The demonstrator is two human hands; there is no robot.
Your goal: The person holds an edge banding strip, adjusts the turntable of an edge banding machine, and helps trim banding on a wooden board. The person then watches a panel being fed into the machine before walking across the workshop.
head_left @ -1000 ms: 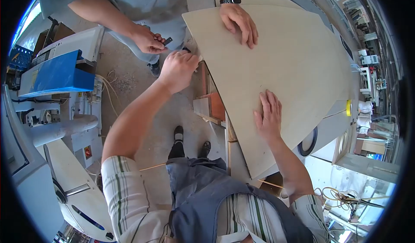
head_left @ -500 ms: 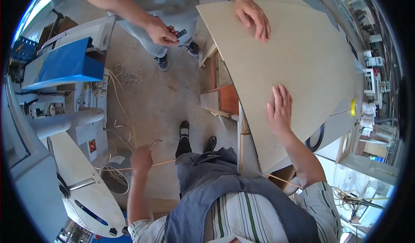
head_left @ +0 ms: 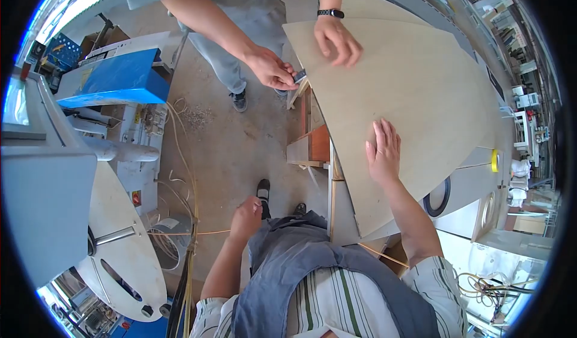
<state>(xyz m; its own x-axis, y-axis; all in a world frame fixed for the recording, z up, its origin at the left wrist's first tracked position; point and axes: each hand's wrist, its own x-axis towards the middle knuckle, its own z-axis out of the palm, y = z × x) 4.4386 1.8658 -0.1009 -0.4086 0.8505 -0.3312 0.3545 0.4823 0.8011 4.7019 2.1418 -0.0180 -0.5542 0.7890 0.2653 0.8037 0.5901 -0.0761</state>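
My right hand (head_left: 384, 154) lies flat with fingers spread on a large beige board (head_left: 421, 91) that has a curved far edge. In front of my apron, over the floor, my left hand (head_left: 246, 218) is closed; whatever it may hold is too small to make out. Across the board stands a co-worker, one hand (head_left: 338, 40) resting near the board's upper corner. The co-worker's other hand (head_left: 273, 67) pinches a small dark tool (head_left: 299, 76) at the board's left edge.
On the left is a machine with a blue cover (head_left: 120, 79) and a pale rounded panel (head_left: 123, 260). A clear bin (head_left: 168, 245) and hanging hoses stand beside it. Wooden pieces (head_left: 309, 147) sit below the board's edge. A yellow roll (head_left: 494, 160) is at the right.
My left hand has left the board's edge, swung down and left, then come in before my apron. The co-worker's tool hand has moved right to the board's edge. My right hand stays on the board.
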